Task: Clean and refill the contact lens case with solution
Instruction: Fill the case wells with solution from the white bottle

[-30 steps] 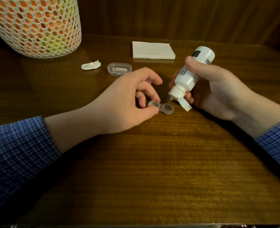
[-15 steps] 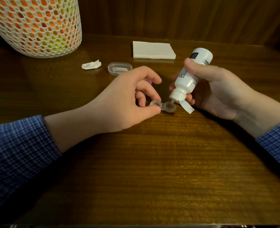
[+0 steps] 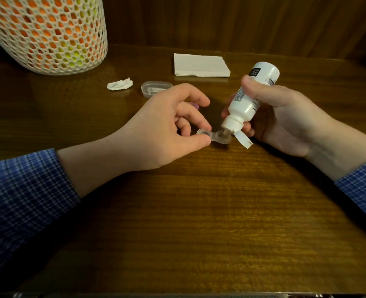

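solution bottle nozzle in lens case well

On a dark brown wooden table, the left hand pinches the left well of a clear plastic two-well contact lens case between thumb and fingers. The right hand grips a small white plastic solution bottle tilted nozzle-down, its tip at the case's right well, flip cap hanging open. Behind lie a crumpled white tissue scrap, a clear oval plastic box, a folded white paper napkin and a white mesh basket.
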A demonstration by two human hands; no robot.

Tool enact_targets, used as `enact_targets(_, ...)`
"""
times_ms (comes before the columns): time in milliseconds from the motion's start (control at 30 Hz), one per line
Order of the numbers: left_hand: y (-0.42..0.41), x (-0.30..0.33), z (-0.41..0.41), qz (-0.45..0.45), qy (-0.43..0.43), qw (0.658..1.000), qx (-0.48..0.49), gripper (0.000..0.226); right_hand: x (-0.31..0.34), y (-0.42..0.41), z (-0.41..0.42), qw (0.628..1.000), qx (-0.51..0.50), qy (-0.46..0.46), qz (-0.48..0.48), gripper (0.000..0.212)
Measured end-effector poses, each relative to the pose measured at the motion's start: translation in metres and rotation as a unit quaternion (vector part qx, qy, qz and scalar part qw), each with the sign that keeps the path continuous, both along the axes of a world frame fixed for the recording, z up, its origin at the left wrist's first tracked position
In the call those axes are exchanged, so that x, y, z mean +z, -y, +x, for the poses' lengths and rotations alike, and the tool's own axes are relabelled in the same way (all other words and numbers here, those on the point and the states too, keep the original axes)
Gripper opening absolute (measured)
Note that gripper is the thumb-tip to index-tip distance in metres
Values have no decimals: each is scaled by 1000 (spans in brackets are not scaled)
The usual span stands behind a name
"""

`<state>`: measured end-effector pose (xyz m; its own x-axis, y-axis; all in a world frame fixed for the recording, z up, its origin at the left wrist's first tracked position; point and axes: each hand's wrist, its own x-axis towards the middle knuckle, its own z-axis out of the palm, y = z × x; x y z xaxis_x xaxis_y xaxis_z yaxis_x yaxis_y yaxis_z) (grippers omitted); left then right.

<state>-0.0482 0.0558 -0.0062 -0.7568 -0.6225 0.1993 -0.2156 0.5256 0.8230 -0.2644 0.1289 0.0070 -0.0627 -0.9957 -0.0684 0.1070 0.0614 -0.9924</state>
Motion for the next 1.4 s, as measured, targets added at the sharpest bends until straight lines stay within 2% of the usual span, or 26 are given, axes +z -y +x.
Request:
enact_targets(500, 1, -1, 0, 24, -13, 1000, 3, 54, 1, 0, 0, 999, -13, 30, 7, 32)
enact_targets(1400, 0, 0, 0, -14, 1, 1000, 4, 56, 1, 0, -2, 999, -14, 39, 16, 38)
